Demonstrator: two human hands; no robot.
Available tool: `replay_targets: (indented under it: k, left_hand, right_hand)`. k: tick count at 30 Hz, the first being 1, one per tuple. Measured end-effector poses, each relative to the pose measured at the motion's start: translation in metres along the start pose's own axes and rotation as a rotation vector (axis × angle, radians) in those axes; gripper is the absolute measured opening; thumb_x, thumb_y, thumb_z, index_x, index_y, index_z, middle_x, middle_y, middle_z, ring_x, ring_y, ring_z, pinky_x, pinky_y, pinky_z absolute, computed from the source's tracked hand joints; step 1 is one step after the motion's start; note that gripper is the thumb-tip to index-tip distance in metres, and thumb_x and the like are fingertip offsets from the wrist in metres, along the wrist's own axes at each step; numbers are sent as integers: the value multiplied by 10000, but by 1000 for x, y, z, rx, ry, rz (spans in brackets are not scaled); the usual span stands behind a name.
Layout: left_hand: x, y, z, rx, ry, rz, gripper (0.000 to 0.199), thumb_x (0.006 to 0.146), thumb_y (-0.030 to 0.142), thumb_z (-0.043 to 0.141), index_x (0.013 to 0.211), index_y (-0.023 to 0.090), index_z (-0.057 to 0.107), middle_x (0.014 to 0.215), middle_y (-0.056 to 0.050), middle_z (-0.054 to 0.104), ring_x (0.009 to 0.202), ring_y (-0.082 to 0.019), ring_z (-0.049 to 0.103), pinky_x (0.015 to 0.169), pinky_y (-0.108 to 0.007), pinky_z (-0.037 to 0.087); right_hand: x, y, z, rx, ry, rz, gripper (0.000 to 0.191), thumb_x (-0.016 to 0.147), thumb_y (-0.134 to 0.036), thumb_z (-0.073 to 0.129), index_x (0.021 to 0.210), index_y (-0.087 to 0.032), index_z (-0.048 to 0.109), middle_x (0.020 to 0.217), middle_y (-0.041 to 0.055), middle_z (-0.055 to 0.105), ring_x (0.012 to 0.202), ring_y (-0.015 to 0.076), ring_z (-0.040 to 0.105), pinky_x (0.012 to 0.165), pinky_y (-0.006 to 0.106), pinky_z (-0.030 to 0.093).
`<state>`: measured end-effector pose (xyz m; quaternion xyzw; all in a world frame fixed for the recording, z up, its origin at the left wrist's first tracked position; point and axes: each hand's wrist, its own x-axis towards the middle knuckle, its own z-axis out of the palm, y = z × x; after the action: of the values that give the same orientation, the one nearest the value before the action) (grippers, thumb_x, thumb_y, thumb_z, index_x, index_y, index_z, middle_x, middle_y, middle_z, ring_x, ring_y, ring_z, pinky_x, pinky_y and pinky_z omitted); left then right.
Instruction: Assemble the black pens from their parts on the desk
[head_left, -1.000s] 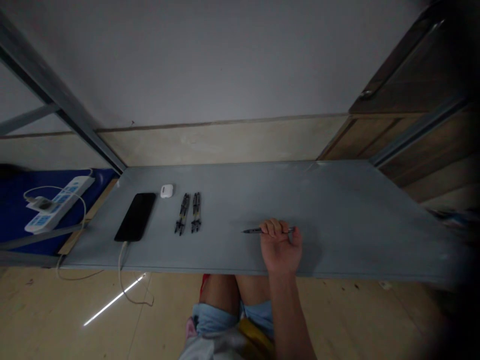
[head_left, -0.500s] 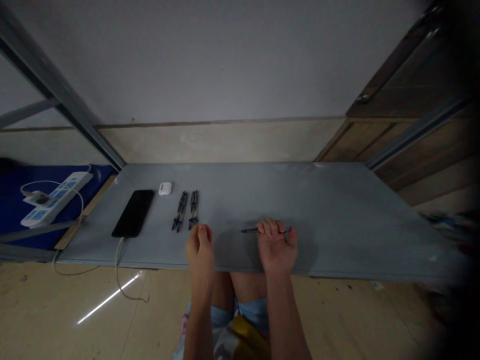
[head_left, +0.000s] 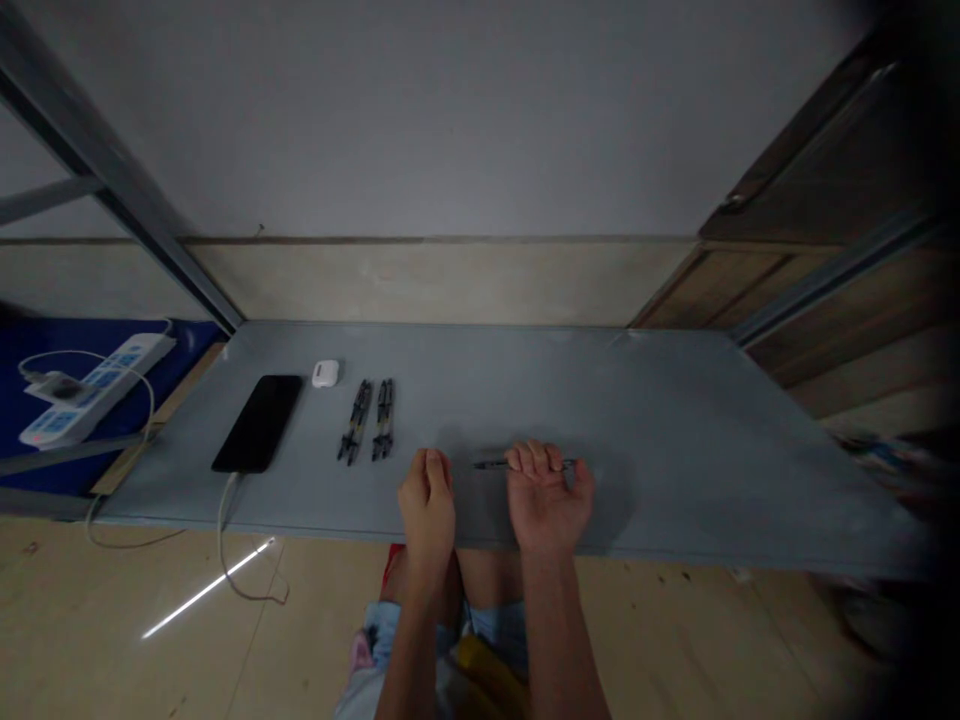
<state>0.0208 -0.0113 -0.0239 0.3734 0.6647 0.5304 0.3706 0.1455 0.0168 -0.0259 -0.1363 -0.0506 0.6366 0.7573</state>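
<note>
A grey wall with a pale lower band rises behind the bench's far edge. Metal posts slant up from its far corners, wood panels beyond the right one. In dim light, a bright streak crosses the tan floor.

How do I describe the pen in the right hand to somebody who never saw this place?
At the grey table, find the right hand, its palm showing. The dark pen runs sideways through its grip, while the other pens lie unheld, front to back, farther left.
</note>
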Motion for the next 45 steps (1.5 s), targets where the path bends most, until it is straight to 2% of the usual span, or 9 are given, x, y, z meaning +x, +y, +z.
replay_targets:
  k: [8,12,14,17,20,25,33,40,45]
  left_hand:
    - [2,0,-4,121,-72,110,427,999,449,322,766,183,561,595,14,532,539,-109,514,543,-218,367]
    - [2,6,-4,213,-211,245,307,961,413,457,1011,177,647,914,-66,687,775,-153,622,675,-247,441]
    - [3,7,-5,247,-304,272,327,959,413,463,952,162,673,865,-67,692,744,-154,617,672,-257,438]
    - [6,6,-9,220,-434,231,408,969,425,433,794,144,672,658,-30,631,617,-133,568,608,-245,403]
    - [10,3,-16,128,-527,159,363,941,433,490,847,139,680,661,-18,633,624,-126,566,609,-229,411]
    - [13,2,-24,99,-639,107,306,898,423,562,828,140,656,670,-16,651,633,-122,580,607,-217,414]
    - [8,9,-23,203,-626,201,300,898,399,565,721,161,606,617,-1,625,582,-111,555,570,-212,381]
    - [3,9,-19,295,-518,286,251,901,347,562,750,165,646,654,-6,654,601,-114,568,590,-216,389]
    - [3,9,-17,333,-541,317,220,916,324,544,803,171,653,716,-13,651,660,-124,569,628,-225,393]
  right_hand:
    - [-1,2,3,17,-20,54,400,804,-432,560,602,-200,303,626,-59,203,577,122,301,576,260,358]
    - [-4,6,12,25,-26,76,378,845,-425,544,616,-200,344,643,-58,202,582,122,308,571,251,356]
    - [-5,9,17,4,-24,86,364,878,-433,528,634,-202,386,650,-57,208,580,122,314,574,249,361]
    - [-5,12,22,-99,-33,100,365,911,-480,517,670,-212,457,641,-59,228,562,123,309,591,255,380]
    - [-3,14,22,-247,-45,52,384,907,-539,530,701,-216,519,628,-56,308,574,120,356,650,269,417]
    - [-3,14,18,-502,-97,-63,312,914,-471,566,747,-209,587,681,-24,536,680,136,514,807,333,465]
    - [-4,12,21,-638,-1,-174,344,910,-441,572,674,-191,577,634,-30,575,646,136,559,772,344,508]
    - [0,19,19,-618,235,-149,335,806,-451,684,659,-187,539,629,-64,517,598,114,550,663,281,495]
    - [-2,19,17,-678,316,-179,337,807,-464,676,668,-193,531,639,-61,513,593,114,560,633,264,462]
